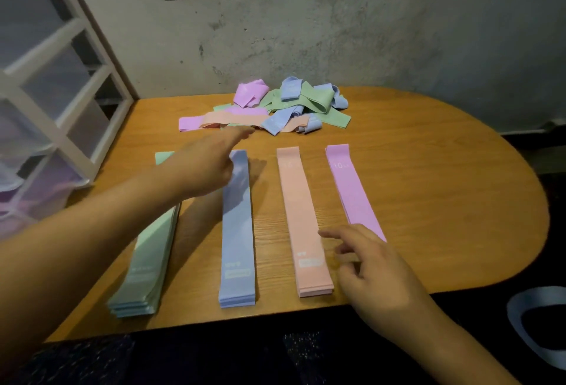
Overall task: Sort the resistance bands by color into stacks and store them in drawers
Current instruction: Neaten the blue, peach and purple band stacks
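Observation:
Four flat stacks of resistance bands lie side by side on the wooden table (428,201): green (147,265), blue (237,237), peach (303,219) and pink (352,188). A loose pile of mixed bands (275,106) sits at the far edge by the wall. My left hand (205,164) stretches over the green and blue stacks toward the pile, fingers extended, holding nothing. My right hand (364,259) hovers by the near ends of the peach and pink stacks, fingers spread and empty.
A white-framed drawer unit (52,103) with translucent drawers stands at the table's left side. A grey concrete wall (337,41) runs behind the table. A grey ring-shaped object (520,317) lies on the floor at the lower right.

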